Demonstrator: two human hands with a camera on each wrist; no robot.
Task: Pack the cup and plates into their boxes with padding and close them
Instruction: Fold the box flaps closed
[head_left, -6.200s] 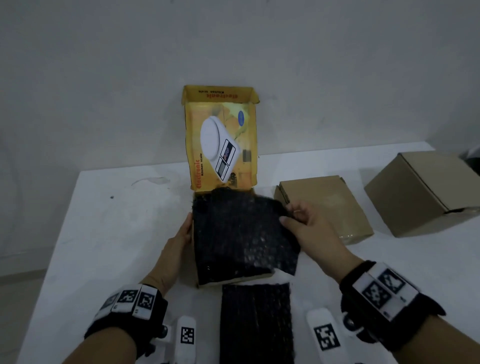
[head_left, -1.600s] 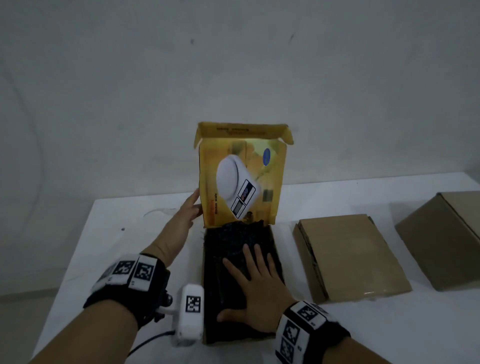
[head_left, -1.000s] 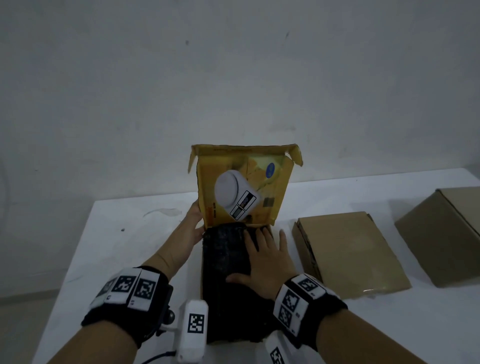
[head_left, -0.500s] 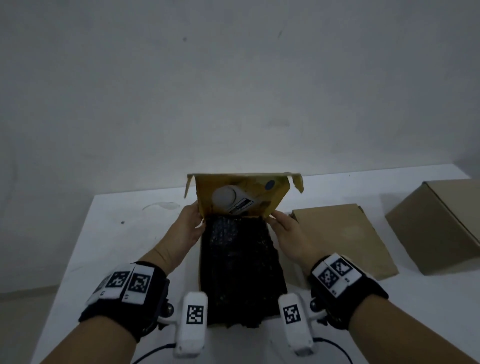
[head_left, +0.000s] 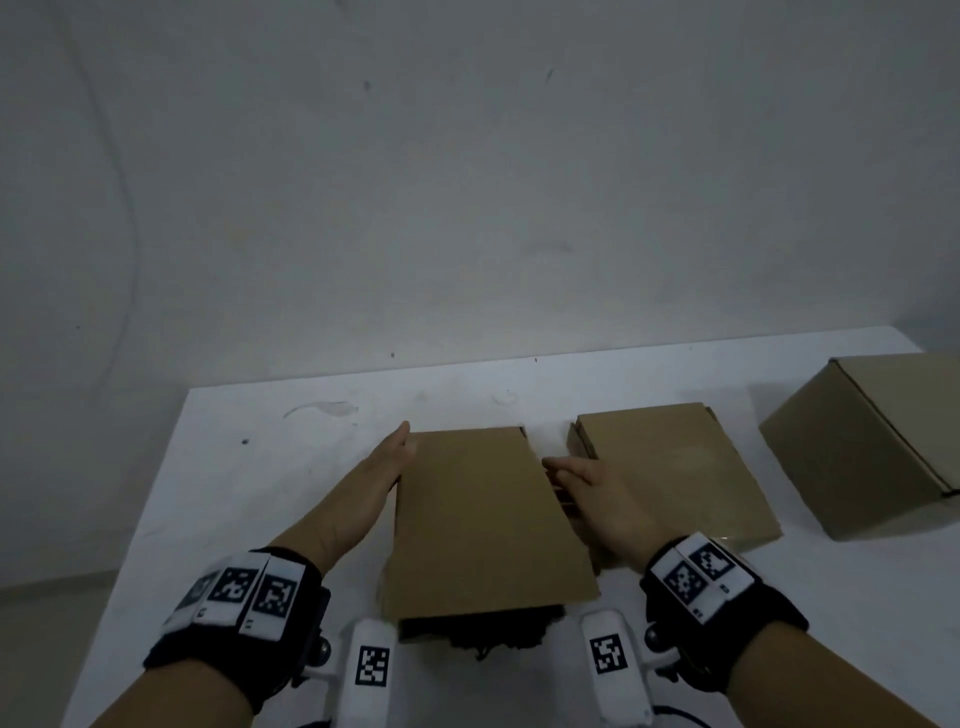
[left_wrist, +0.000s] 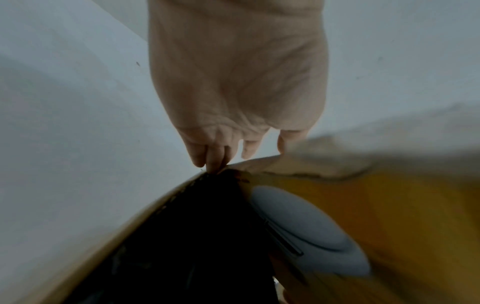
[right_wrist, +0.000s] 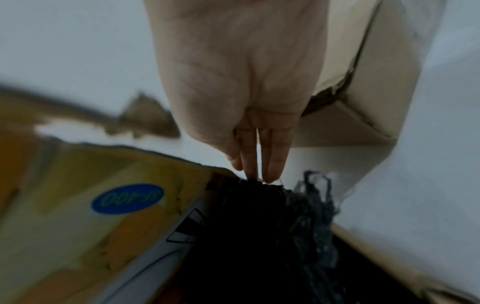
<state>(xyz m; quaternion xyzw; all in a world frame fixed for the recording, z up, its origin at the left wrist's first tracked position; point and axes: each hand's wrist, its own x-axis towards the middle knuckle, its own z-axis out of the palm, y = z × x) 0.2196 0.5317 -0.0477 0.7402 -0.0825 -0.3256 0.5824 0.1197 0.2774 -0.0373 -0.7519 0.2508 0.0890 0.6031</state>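
Note:
A flat cardboard box lies in the middle of the white table (head_left: 249, 483), its brown lid (head_left: 483, 519) folded down over it. Black bubble wrap (head_left: 483, 631) sticks out from under the lid's near edge. My left hand (head_left: 392, 460) lies with straight fingers along the lid's left edge. My right hand (head_left: 569, 475) touches the lid's right edge. In the left wrist view the fingers (left_wrist: 213, 160) reach the box's far corner, beside the lid's yellow printed inside (left_wrist: 389, 205) and the black padding (left_wrist: 207, 236). In the right wrist view straight fingers (right_wrist: 275, 160) touch the black wrap (right_wrist: 259, 226). No cup or plate shows.
A second flat brown box (head_left: 670, 467), closed, lies just right of my right hand. A larger closed cardboard box (head_left: 872, 441) stands at the far right. Bare tabletop extends to the left, and a plain wall rises behind the table.
The lid, upright a second ago with its yellow printed side toward me, has come down over the black padding. My right hand left the padding for the lid's right edge.

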